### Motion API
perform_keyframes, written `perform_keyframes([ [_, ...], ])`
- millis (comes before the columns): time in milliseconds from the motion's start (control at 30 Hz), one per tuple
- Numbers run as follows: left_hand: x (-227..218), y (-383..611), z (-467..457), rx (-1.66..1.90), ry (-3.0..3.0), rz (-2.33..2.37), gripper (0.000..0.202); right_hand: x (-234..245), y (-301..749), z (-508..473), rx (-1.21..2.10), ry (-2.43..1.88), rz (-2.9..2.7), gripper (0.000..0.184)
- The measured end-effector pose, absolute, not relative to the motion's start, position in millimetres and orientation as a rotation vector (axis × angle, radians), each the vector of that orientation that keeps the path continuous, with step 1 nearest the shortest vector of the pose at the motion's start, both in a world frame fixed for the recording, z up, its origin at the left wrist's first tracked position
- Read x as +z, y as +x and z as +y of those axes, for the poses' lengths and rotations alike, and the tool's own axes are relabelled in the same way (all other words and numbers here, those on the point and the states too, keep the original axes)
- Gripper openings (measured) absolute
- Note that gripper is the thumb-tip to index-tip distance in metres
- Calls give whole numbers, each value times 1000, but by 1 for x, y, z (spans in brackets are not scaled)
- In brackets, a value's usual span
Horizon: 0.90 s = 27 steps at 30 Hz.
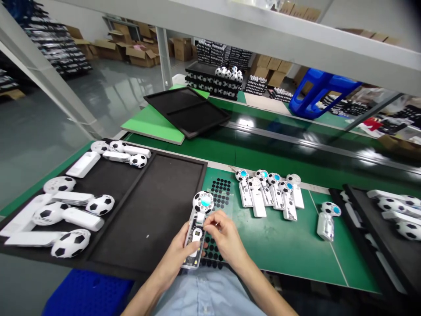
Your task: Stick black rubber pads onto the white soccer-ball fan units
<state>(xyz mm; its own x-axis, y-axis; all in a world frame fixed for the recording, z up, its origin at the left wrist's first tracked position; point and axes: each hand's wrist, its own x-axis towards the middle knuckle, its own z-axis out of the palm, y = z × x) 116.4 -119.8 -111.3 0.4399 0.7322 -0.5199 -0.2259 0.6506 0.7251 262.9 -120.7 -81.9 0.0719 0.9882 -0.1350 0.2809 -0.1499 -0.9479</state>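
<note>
My left hand (177,256) grips the open handle of a small hand-held fan (197,228) whose round head is printed like a football with a blue centre. My right hand (222,235) pinches at the handle's exposed inside, just below the head; whatever its fingertips hold is too small to make out. Under the hands lies a sheet of black round stickers (219,193) on the green mat.
A black tray (151,215) at my left holds several football fans and white handle covers. Several open fans (269,193) lie in a row on the green mat (289,250), one more fan (327,219) farther right. Another black tray (378,245) stands at right. A conveyor (296,149) runs behind.
</note>
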Motion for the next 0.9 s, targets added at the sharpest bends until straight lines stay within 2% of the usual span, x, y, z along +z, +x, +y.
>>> perform_keyframes([
  [133, -109, 115, -119, 674, 714, 878, 62, -68, 249, -129, 1065, -1594, -1446, 15],
  [500, -107, 115, -123, 737, 766, 904, 57, -70, 244, -137, 761, -1602, -1714, 17],
  [900, -99, 117, -123, 763, 787, 925, 58, -67, 243, -137, 768, -1615, -1725, 16],
])
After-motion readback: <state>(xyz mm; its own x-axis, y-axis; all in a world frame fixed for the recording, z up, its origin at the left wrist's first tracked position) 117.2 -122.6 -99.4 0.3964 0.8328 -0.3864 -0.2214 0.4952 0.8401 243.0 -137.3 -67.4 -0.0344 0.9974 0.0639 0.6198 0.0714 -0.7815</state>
